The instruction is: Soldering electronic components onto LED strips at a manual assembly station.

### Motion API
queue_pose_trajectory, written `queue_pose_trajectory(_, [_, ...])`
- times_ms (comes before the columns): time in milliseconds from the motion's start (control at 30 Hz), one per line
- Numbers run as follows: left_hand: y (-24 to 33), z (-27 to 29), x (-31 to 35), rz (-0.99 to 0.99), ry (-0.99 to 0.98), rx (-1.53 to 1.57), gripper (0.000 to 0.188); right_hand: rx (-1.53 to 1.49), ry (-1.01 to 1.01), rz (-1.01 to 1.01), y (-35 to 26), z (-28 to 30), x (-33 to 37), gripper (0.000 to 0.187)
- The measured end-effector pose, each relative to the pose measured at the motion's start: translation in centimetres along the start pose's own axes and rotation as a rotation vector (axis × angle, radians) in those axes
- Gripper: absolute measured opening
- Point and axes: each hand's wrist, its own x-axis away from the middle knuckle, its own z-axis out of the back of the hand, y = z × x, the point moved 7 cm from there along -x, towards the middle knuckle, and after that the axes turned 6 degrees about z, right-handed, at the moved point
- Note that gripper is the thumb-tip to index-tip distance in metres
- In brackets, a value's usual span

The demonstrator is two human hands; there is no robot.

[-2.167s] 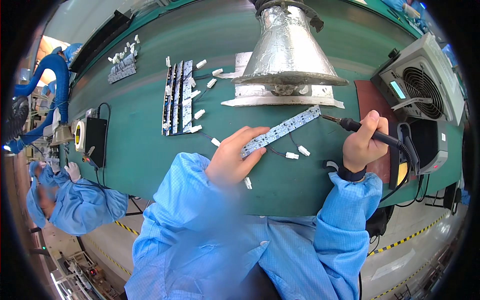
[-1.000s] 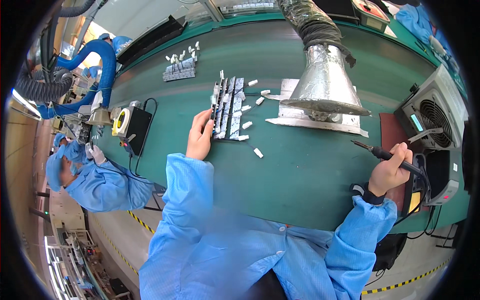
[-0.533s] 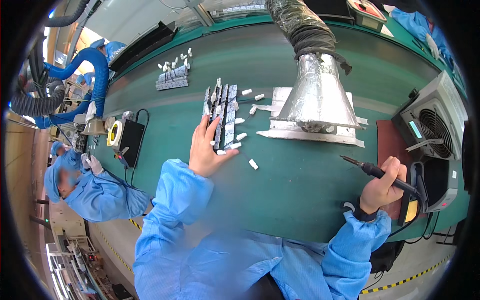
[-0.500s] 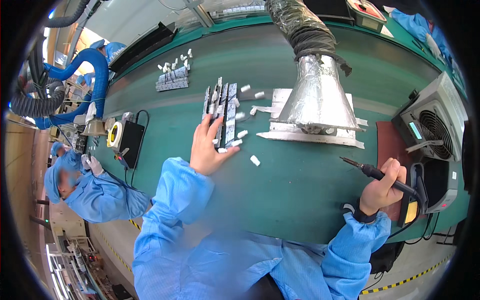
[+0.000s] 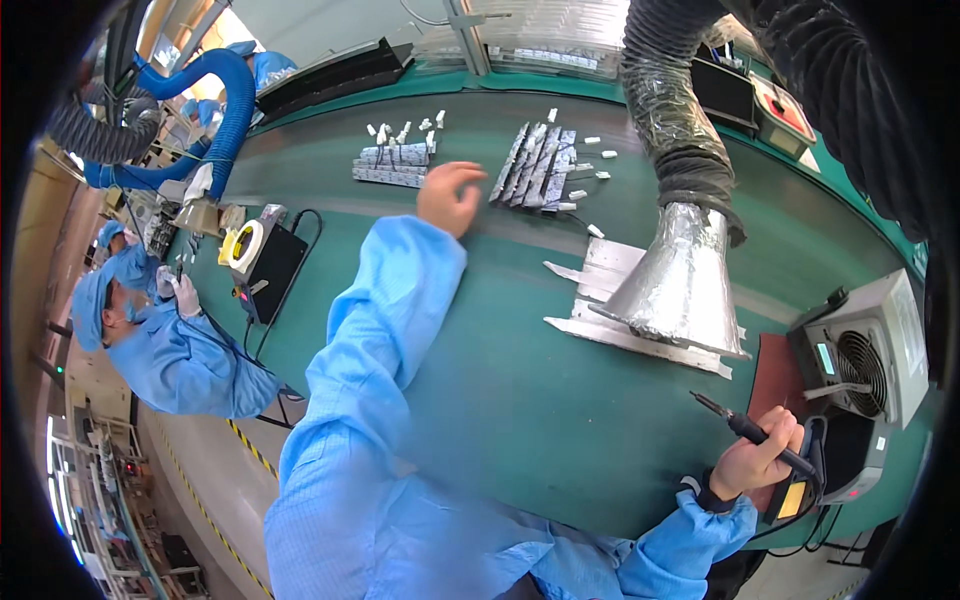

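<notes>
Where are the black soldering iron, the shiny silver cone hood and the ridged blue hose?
Black soldering iron (image 5: 746, 427), head view: its grip.
Shiny silver cone hood (image 5: 680, 285), head view: its side.
Ridged blue hose (image 5: 238, 92), head view: its bend.

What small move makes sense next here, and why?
Probably drawing the left hand back toward the body: it looks empty, reaching out between two groups of strips, while the right hand holds the iron well away from them.
</notes>
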Motion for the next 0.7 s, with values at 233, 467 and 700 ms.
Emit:
queue_pose_trajectory(233, [-19.5,5.4,-0.1,0.656,0.423,-0.126,0.057,-0.018,-0.004,0.023,-0.2,-0.2,-0.1,0.036])
queue_pose_trajectory(467, [-21.2,2.1,-7.8,0.944,0.183,-0.213,0.097,-0.071,0.013,-0.014,0.4,0.4,-0.2,0.037])
queue_pose_trajectory(700, [-15.7,1.2,-9.2,0.78,0.004,-0.775,0.065,-0.041,-0.014,-0.048,0.6,0.0,0.4,0.037])
